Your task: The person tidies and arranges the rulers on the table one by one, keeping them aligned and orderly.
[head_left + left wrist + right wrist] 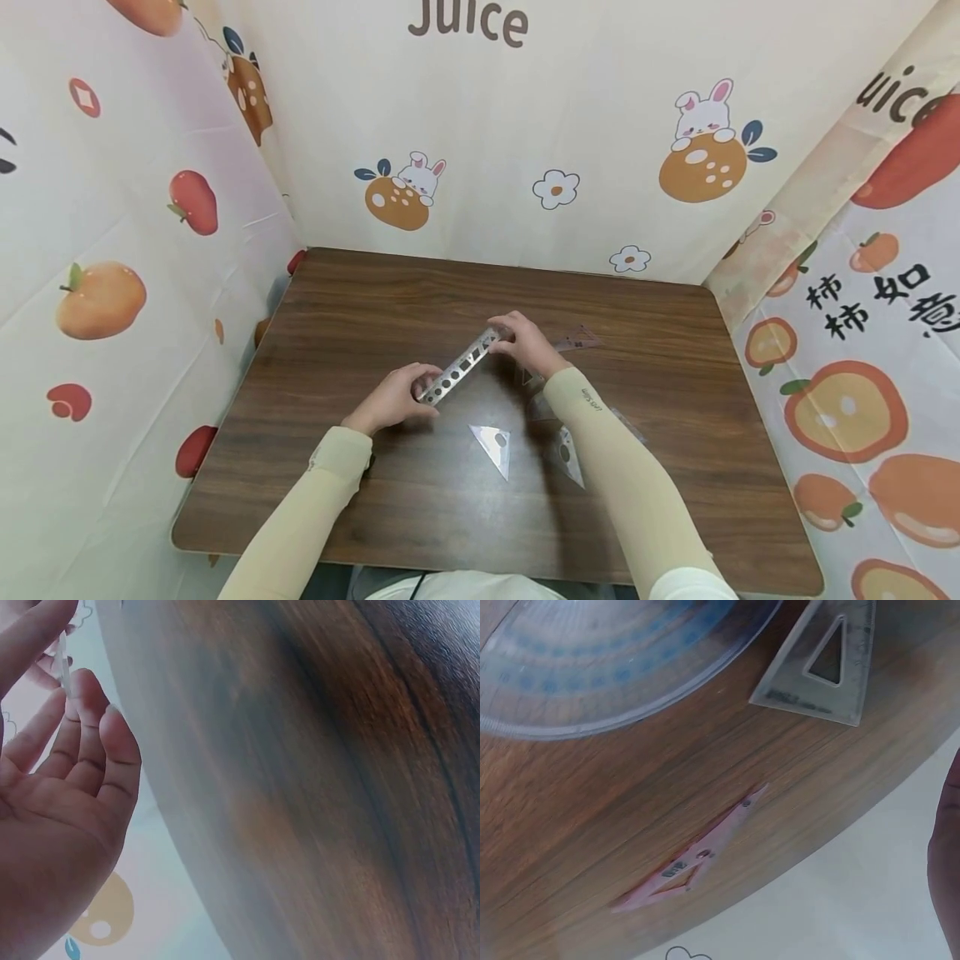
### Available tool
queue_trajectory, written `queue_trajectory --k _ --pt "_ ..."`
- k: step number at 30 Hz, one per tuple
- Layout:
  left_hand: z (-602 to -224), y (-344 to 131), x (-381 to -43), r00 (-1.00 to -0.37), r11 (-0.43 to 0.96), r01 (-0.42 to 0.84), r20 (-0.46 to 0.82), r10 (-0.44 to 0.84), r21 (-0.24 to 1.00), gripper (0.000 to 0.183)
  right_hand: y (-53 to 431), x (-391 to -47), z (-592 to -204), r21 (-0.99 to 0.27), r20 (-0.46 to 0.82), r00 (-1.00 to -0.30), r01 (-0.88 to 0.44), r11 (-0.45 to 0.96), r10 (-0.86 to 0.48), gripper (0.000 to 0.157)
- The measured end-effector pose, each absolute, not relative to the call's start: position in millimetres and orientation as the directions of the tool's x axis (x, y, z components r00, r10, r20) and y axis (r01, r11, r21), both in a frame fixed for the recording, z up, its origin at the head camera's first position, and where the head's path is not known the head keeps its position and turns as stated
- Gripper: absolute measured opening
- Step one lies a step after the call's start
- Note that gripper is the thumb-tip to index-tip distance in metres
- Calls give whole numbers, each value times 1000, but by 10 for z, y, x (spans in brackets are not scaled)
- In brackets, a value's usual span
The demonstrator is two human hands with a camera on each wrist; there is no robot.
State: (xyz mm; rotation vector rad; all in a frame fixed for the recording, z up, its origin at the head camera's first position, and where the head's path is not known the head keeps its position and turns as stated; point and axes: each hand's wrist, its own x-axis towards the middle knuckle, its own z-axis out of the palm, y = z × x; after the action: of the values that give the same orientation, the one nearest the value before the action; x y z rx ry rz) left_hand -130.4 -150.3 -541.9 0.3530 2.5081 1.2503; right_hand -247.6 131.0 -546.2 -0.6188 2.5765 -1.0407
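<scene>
A clear ruler with cut-out shapes slants above the table between both hands in the head view. My left hand pinches its lower left end between thumb and fingers. At the upper right end, my right hand grips it the same way. The left wrist view catches the left hand with the ruler edge-on at its fingertips. Only a sliver of the right hand enters the right wrist view. Below the ruler lies a clear set square. Another clear triangular piece sits beside the right forearm.
Beyond the right hand lies a pink set square. The right wrist view shows a clear protractor with blue markings and a clear set square. The brown wooden table meets patterned cloth walls at its back and sides.
</scene>
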Motion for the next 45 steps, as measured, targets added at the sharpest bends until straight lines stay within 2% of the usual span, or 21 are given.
queue_trajectory --k 10,17,22,32,38,45 --pt "-5400 -1478 -1304 -903 554 60 -191 384 830 87 1248 -2498 -5431 -760 -59 -895 -247 601 -443 68" --pt "-5372 -1460 -1306 -902 499 47 -178 394 865 89 1214 -2468 -5435 -897 -78 -937 -83 433 -341 72" --pt "-5351 -1447 -1310 -899 491 21 -198 390 871 92 1175 -2450 -5415 -921 -105 -946 -23 388 -305 68" --pt "-5307 -1437 -1302 -894 443 -14 -209 396 896 101 1055 -2431 -5336 -967 -97 -930 3 257 -355 76" --pt "-5287 -1460 -1314 -871 395 -44 -229 435 918 109 1001 -2402 -5307 -971 -114 -911 18 237 -397 82" --pt "-5296 -1518 -1336 -850 364 -22 -209 484 931 118 917 -2344 -5309 -972 -125 -883 16 236 -453 92"
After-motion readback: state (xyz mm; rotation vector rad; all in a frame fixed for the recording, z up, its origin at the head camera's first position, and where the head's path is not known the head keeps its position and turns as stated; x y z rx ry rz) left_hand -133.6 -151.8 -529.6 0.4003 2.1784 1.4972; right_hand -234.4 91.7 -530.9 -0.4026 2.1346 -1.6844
